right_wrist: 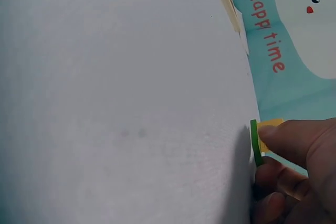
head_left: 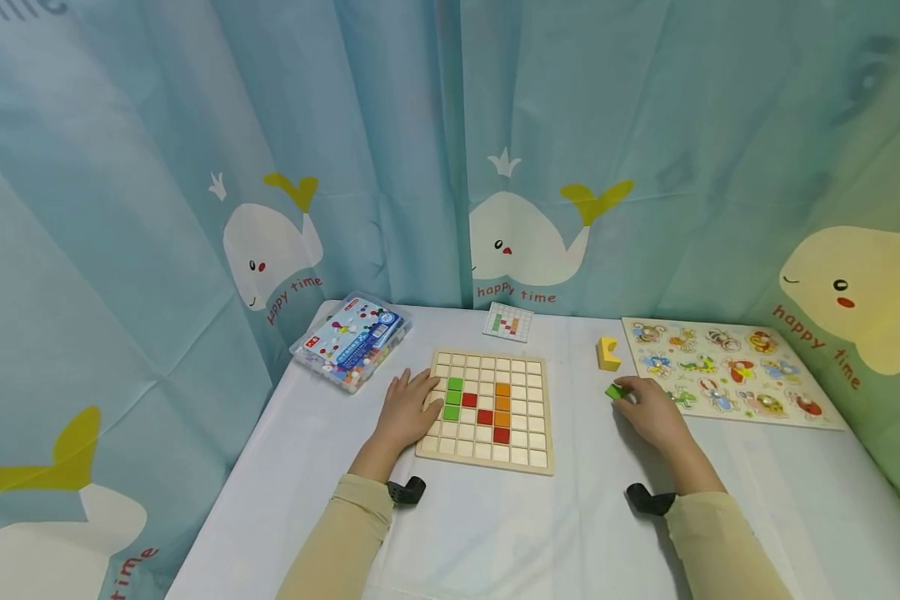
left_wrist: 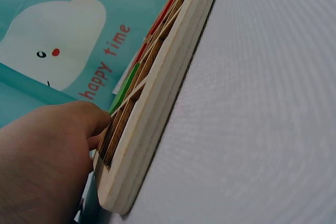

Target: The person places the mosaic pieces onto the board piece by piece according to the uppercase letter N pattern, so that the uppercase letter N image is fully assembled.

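Note:
At the left side of a wooden grid board (head_left: 542, 417), my left hand (head_left: 407, 410) rests with its fingers and thumb over the frame. Green, red and orange square tiles sit in some of the board's cells, with a column of green tiles (head_left: 452, 398) near that hand. To the right of the board, my right hand (head_left: 648, 410) pinches a thin green tile (right_wrist: 255, 140) between thumb and fingers just over the white table. Whether a second tile is in that grip I cannot tell. A yellow block (head_left: 607, 354) with a curved notch stands just beyond this hand.
Behind the board lies a small pattern card (head_left: 507, 322). A clear plastic case (head_left: 352, 342) is at the back left. An insect picture puzzle board (head_left: 727, 371) lies at the right, partly behind my right hand. A whale-print curtain (head_left: 420, 167) borders the table (head_left: 495, 533).

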`<state>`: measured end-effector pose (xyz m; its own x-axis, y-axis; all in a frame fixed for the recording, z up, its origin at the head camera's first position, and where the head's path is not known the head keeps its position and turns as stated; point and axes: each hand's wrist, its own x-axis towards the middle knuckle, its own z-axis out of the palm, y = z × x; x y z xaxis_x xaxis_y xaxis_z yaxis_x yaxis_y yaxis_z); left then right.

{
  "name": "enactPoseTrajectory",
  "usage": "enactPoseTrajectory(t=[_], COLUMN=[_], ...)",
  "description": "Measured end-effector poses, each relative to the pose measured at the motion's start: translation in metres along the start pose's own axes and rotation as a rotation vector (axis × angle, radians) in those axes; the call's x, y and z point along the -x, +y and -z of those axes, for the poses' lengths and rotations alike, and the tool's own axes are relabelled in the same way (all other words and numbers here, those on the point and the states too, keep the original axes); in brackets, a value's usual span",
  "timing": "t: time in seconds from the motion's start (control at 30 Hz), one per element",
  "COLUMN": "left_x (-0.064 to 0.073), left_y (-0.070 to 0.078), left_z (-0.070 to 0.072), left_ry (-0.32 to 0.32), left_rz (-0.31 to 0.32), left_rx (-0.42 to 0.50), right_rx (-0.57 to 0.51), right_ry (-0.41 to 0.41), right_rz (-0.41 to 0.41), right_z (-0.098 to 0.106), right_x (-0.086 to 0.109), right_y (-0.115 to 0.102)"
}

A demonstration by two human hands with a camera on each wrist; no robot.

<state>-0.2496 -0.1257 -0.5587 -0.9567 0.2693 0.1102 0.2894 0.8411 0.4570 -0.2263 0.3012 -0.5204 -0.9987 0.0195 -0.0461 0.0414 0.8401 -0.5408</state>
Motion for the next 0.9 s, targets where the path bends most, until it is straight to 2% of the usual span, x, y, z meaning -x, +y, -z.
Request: enactPoseTrajectory(t=[0.23, 0.5, 0.73, 0.9], left_x=[-0.001, -0.001, 0.000, 0.000], left_y=[-0.001, 0.000, 0.000, 0.001], left_z=[-0.001, -0.001, 0.000, 0.001], left_ry=[-0.001, 0.006, -0.004, -0.006], left_rz=[0.012, 0.005, 0.014, 0.008], left_rx=[-0.008, 0.002, 0.002, 0.010], right_rx=[0.038, 0.023, 0.002, -0.017], right_ry=[0.028, 0.031, 0.041, 0.032], right_rz=[-0.019, -0.060, -0.005, 0.045], right_z=[-0.001, -0.003, -0.002, -0.004], right_x=[-0.004, -0.007, -0.003, -0.002], right_y=[-0.002, -0.004, -0.011, -0.024])
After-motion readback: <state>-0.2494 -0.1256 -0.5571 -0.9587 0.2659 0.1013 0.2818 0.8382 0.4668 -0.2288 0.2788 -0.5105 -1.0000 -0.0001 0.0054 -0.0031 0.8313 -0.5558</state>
